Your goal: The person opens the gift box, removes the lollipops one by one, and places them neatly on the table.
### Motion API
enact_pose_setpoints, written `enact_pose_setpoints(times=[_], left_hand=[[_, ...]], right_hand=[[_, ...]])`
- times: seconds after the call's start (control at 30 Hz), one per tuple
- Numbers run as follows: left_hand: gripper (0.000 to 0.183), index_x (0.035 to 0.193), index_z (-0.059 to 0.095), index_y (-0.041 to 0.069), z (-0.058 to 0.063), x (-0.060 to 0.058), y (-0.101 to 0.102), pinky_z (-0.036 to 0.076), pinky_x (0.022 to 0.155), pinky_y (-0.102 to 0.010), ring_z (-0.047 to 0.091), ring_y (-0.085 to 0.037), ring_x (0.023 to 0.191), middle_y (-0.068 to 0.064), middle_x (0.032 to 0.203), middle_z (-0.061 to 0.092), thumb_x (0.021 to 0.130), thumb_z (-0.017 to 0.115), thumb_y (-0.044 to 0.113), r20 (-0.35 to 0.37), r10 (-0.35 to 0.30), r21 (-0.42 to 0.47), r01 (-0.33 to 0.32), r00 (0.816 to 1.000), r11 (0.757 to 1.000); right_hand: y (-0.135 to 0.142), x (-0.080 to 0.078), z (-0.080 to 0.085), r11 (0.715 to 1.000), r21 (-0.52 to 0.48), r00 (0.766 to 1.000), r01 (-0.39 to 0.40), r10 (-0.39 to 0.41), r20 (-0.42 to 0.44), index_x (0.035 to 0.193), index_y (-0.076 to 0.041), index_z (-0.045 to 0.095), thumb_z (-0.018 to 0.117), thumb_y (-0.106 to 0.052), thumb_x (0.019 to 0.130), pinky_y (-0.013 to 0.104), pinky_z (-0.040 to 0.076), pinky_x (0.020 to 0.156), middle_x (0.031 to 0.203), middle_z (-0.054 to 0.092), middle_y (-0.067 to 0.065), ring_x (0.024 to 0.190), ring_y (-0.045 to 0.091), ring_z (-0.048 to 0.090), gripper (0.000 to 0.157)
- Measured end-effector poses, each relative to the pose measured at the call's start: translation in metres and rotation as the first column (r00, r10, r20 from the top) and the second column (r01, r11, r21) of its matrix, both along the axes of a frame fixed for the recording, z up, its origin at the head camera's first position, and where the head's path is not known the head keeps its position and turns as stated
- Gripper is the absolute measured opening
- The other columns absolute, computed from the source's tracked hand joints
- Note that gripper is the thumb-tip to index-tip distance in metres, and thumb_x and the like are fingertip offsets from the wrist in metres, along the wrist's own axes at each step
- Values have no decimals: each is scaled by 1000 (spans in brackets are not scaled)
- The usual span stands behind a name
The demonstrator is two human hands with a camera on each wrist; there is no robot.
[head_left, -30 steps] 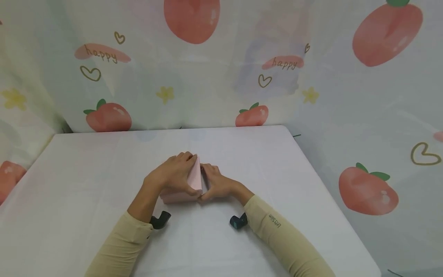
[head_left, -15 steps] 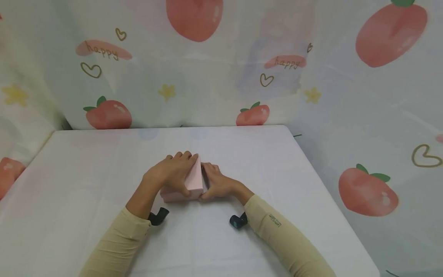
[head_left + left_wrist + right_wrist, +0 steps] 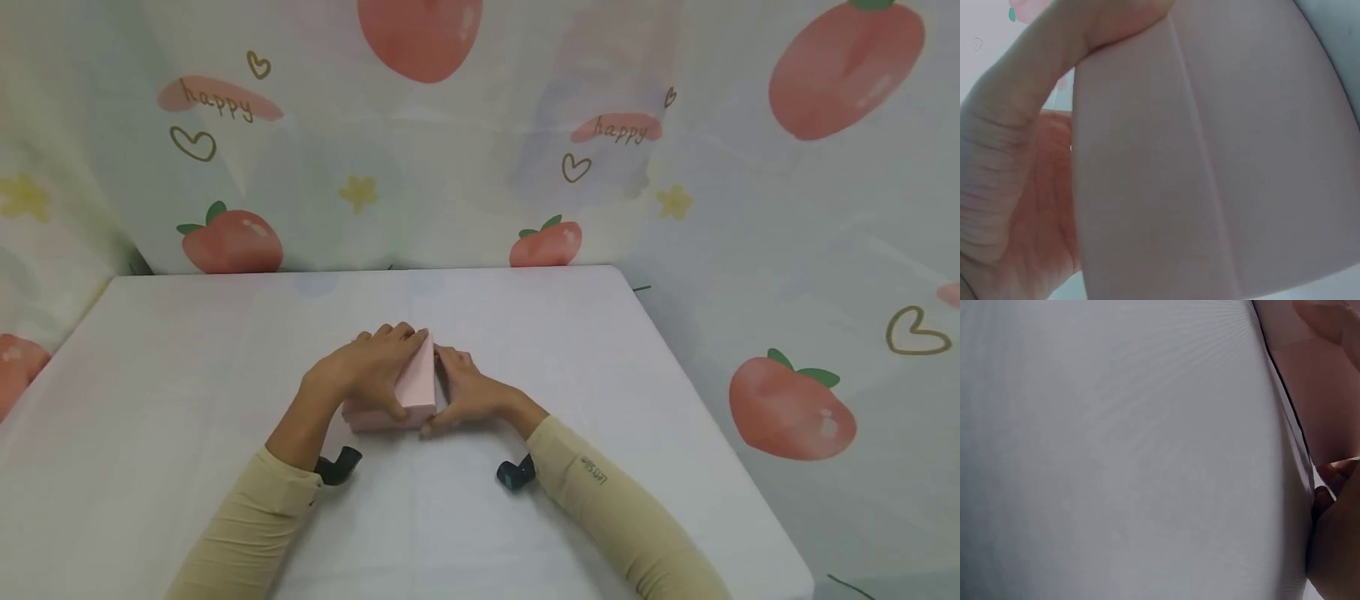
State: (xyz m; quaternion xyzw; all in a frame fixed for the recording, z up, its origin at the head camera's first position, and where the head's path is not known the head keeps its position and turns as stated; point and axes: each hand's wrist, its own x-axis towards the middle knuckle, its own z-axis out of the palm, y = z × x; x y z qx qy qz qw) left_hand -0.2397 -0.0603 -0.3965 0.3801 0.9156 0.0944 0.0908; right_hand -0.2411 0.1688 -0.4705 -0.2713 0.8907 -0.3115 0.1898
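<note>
A pink box point(image 3: 416, 387) sits on the table between both hands. My left hand point(image 3: 367, 371) lies across its top from the left, thumb down the near side and fingers over the far edge. That thumb shows against the pale pink box wall point(image 3: 1141, 162) in the left wrist view. At the box's right end, my right hand point(image 3: 472, 392) grips it with the thumb at the near lower corner and the fingers at the far corner. In the right wrist view, the right hand point(image 3: 1338, 544) is mostly cut off by the frame edge. The box's inside is hidden.
A white cloth covers the table point(image 3: 225, 358). Dark wrist devices point(image 3: 341, 465) jut out below the sleeves. A printed fabric curtain point(image 3: 465, 167) with peaches and hearts hangs behind the table and along its sides.
My left thumb has slid left along the box's near side, uncovering its near right corner. The right hand keeps its hold; the head view has shifted slightly.
</note>
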Motion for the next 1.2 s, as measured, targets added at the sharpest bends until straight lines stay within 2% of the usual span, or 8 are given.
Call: enact_pose_setpoints(times=[0.1, 0.27, 0.47, 0.67, 0.9, 1.2], left_hand=[[118, 159, 32, -1, -1, 1, 1, 44, 99, -56, 46, -32, 127, -16, 148, 45, 69, 88, 50, -5, -6, 18, 6, 1000, 1000], [118, 160, 30, -1, 1, 3, 4, 43, 101, -58, 45, -33, 130, -16, 150, 44, 70, 88, 49, 1, 9, 6, -9, 1000, 1000], [119, 160, 30, -1, 2, 5, 6, 41, 103, -60, 44, -34, 131, -16, 150, 43, 71, 88, 53, 6, 12, -2, -12, 1000, 1000], [116, 159, 32, -1, 5, 4, 4, 40, 102, -62, 44, -35, 128, -16, 148, 44, 70, 89, 49, 34, 6, 26, -7, 999, 1000], [116, 160, 28, -1, 6, 0, 2, 38, 103, -63, 41, -36, 131, -18, 151, 40, 72, 87, 46, 88, 16, 26, -18, 996, 999], [114, 160, 29, -2, 8, 1, 0, 40, 101, -62, 41, -37, 131, -19, 150, 41, 73, 87, 45, 107, 12, 50, -17, 994, 999]], right_hand=[[3, 2, 2, 1000, -15, 999, 17, -16, 34, 166, -16, 8, 94, -58, 65, 48, 24, 118, 166, 17, 7, 149, 20, 13, 139], [5, 2, -1, 997, -71, 998, 37, -34, 46, 165, -17, 10, 95, -56, 65, 48, 25, 118, 166, 18, 6, 150, 20, 16, 137], [6, 1, -7, 990, -134, 1000, 30, -30, 9, 165, -20, 15, 96, -50, 65, 45, 26, 118, 164, 25, -2, 147, 17, 23, 132], [3, 1, -7, 992, -129, 999, -1, -6, -52, 165, -17, 15, 93, -48, 67, 44, 28, 116, 163, 28, -3, 143, 17, 27, 129], [1, -2, -3, 993, -117, 999, -14, 9, -45, 165, -15, 14, 93, -45, 66, 47, 28, 115, 161, 30, 1, 141, 19, 28, 130], [0, -1, -2, 995, -101, 1000, -11, 9, -16, 164, -17, 14, 93, -44, 66, 48, 31, 113, 159, 31, 3, 141, 22, 28, 129]])
